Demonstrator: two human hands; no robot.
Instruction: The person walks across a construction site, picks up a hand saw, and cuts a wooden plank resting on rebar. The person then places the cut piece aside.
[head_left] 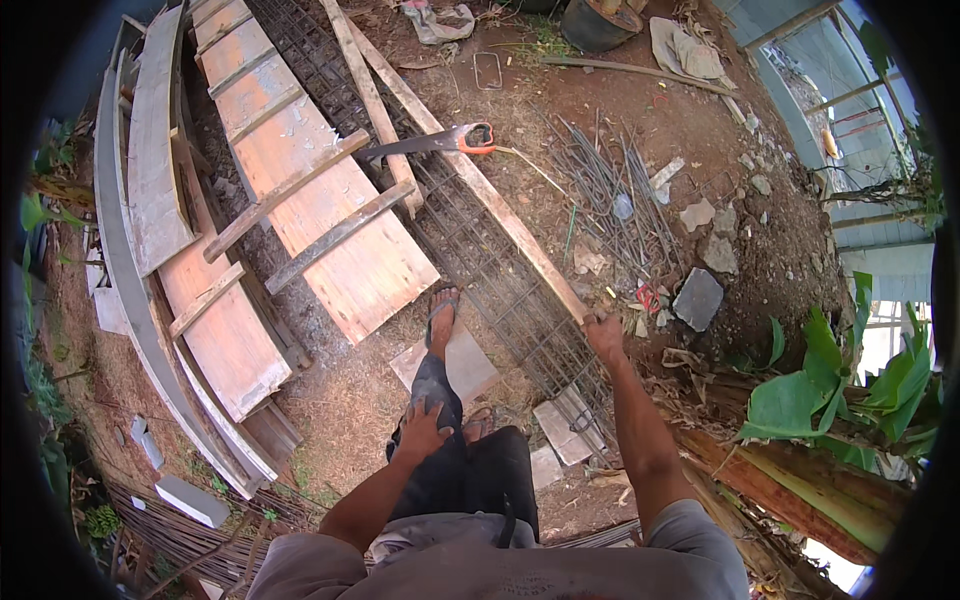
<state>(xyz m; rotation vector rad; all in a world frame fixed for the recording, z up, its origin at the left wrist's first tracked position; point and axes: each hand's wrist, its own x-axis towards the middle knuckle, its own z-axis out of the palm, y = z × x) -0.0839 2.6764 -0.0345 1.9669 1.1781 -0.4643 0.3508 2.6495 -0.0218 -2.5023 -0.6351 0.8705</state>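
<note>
My right hand is closed round the near end of a long wooden batten. The batten slants away to the far left above a rebar cage. On my bent left knee rests my left hand, its fingers spread and holding nothing. Farther off, a handsaw with an orange and black handle lies across the batten and a second wooden strip. My left foot stands beside the near end of a plywood panel with wooden cross cleats.
More plywood forms and long boards lie at the left. Loose steel rods are heaped right of the batten, near a grey stone block. A black bucket stands at the back. Banana leaves and a trunk border the right.
</note>
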